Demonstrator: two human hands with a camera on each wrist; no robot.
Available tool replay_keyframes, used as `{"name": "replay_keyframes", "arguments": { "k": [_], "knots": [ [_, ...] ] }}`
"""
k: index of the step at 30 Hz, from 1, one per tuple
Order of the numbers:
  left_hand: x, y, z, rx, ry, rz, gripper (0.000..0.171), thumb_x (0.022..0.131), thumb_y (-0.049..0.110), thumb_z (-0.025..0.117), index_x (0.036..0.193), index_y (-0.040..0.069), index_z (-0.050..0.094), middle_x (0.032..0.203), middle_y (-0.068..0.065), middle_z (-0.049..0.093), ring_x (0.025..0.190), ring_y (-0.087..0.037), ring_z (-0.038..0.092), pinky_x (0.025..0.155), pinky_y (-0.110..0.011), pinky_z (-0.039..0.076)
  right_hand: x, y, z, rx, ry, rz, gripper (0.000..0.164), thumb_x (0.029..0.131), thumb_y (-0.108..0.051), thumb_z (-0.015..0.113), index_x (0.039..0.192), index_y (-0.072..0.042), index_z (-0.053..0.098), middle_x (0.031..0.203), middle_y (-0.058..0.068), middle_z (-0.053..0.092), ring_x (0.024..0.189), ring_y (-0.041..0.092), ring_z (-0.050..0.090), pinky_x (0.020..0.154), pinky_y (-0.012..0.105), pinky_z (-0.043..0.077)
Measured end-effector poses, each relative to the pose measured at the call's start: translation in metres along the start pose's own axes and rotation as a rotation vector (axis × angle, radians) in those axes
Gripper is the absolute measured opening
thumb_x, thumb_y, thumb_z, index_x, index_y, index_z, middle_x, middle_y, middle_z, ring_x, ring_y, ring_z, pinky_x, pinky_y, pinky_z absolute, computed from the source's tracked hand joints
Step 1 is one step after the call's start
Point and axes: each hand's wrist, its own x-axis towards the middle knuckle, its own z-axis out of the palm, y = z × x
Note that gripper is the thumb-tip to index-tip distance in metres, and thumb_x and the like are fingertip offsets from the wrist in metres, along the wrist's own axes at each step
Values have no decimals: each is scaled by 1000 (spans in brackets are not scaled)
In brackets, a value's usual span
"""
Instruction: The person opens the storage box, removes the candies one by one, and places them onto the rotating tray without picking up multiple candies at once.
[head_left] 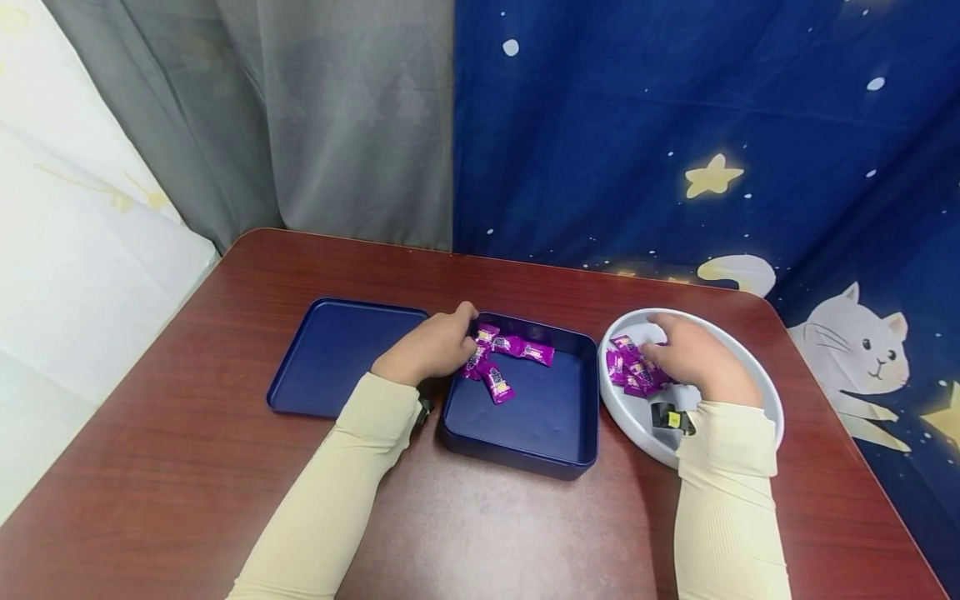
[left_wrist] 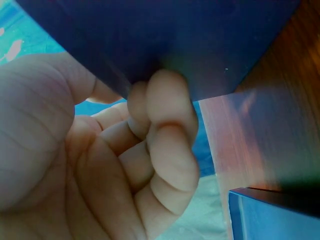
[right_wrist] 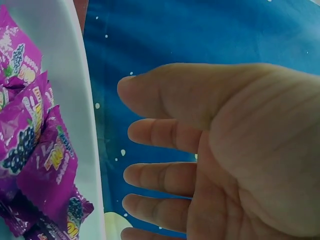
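My left hand [head_left: 435, 342] grips the left wall of a dark blue square box [head_left: 551, 408]. In the left wrist view its curled fingers [left_wrist: 172, 102] press against the outside of the box wall [left_wrist: 200, 45]. Several purple-wrapped candies [head_left: 497, 382] lie inside the box, towards its far left corner. Over a round white tray [head_left: 633, 429] on the right hovers my right hand [head_left: 697, 354], holding nothing. A heap of purple candies [head_left: 630, 367] sits in the tray, just left of that hand. The right wrist view shows the extended fingers [right_wrist: 160, 177] apart from the grape-printed candies [right_wrist: 50, 155].
A flat dark blue lid [head_left: 337, 358] lies left of the box on the reddish-brown table [head_left: 187, 400]. The tray stands right beside the box. Behind the table hang a grey curtain [head_left: 352, 125] and a blue star-patterned curtain [head_left: 600, 150].
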Motion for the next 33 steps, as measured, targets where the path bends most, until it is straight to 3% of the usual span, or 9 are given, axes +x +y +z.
{"name": "replay_keyframes", "arguments": {
  "k": [7,20,26,33],
  "knots": [
    [0,0,0,-2,-1,1,43,91,19,49,132,8,38,79,-7,59,73,-19,56,72,-37,49,-3,-10,-3,-17,13,-24,60,90,-27,55,137,6,38,134,33,44,122,46,38,100,64,30],
    [-1,1,-1,3,1,-2,43,91,18,49,132,7,38,84,-8,60,74,-19,57,74,-38,50,-8,-63,-4,-51,26,-166,58,89,-24,56,138,3,40,141,30,38,128,43,32,105,59,27],
    [-1,0,0,0,1,-6,43,91,18,49,131,8,38,81,-7,60,74,-19,57,73,-37,50,-7,-88,7,-70,30,-238,56,88,-24,59,135,3,43,139,27,41,126,38,38,105,54,31],
    [0,0,0,-1,4,4,43,91,18,50,131,8,39,86,-8,61,76,-19,57,76,-38,50,-4,-111,24,-126,12,-254,57,86,-29,62,135,-3,48,137,21,46,124,34,42,103,52,35]
  ]
}}
